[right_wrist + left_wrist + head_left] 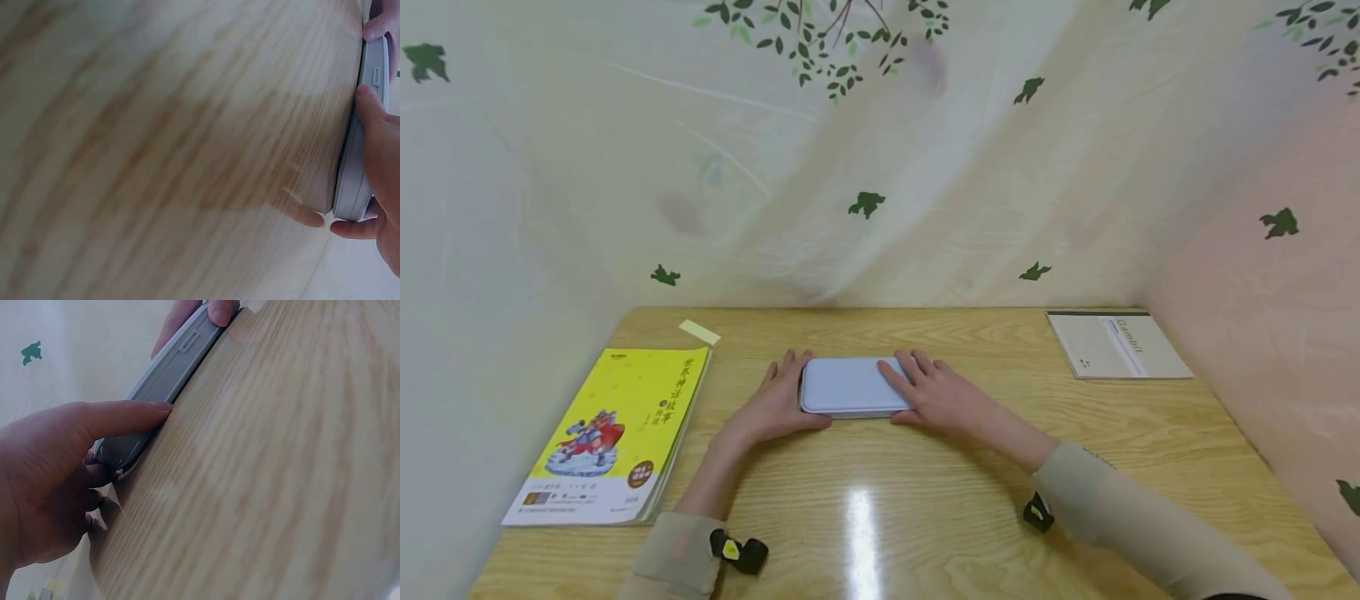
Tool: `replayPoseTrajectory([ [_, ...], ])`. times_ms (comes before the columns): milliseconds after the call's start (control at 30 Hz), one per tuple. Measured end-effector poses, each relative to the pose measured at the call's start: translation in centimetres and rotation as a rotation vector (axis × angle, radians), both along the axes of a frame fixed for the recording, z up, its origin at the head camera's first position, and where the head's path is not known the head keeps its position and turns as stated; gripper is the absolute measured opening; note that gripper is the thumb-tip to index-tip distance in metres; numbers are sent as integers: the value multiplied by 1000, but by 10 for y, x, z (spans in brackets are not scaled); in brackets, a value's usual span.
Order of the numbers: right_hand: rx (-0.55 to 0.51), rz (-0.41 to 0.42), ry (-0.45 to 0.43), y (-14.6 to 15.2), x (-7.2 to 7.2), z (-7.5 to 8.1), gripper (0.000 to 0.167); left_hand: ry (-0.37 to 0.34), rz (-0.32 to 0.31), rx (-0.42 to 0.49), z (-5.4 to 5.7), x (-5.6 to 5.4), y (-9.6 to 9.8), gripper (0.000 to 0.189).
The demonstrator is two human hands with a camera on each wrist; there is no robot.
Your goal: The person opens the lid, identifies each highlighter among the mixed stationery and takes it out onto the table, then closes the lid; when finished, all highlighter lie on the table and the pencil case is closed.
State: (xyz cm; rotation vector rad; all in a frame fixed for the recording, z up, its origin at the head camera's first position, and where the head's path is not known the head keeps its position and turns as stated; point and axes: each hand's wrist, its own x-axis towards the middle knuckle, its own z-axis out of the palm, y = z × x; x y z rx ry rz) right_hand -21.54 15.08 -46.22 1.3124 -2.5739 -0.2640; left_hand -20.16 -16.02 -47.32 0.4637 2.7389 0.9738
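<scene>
A pale blue, flat rectangular case (pixel 850 385) with rounded corners lies on the wooden table. My left hand (pixel 778 406) grips its left end, thumb along the front side and fingers around the far left corner. At the right end my right hand (pixel 943 396) holds it, with fingers spread over the lid and the thumb at the front edge. In the left wrist view the case's grey side (pixel 178 362) shows a small rectangular catch. The right wrist view shows the right thumb (pixel 369 103) pressed on that side, with a fingertip at the end corner.
A yellow-covered book (pixel 617 417) lies at the left, with a pale yellow paper slip (pixel 700 332) behind it. A grey notebook marked Gambit (pixel 1112 350) sits at the back right. A leaf-patterned curtain (pixel 925 167) hangs behind the table (pixel 925 517).
</scene>
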Motion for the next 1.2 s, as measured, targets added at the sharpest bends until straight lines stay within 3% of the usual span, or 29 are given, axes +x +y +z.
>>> replayPoseTrajectory([
  [600,40,-12,-3,-3,-2,-1,77,9,1,-21,-2,1,-2,112],
  [1200,65,6,60,0,-3,-1,75,49,20,-47,-2,0,4,111],
])
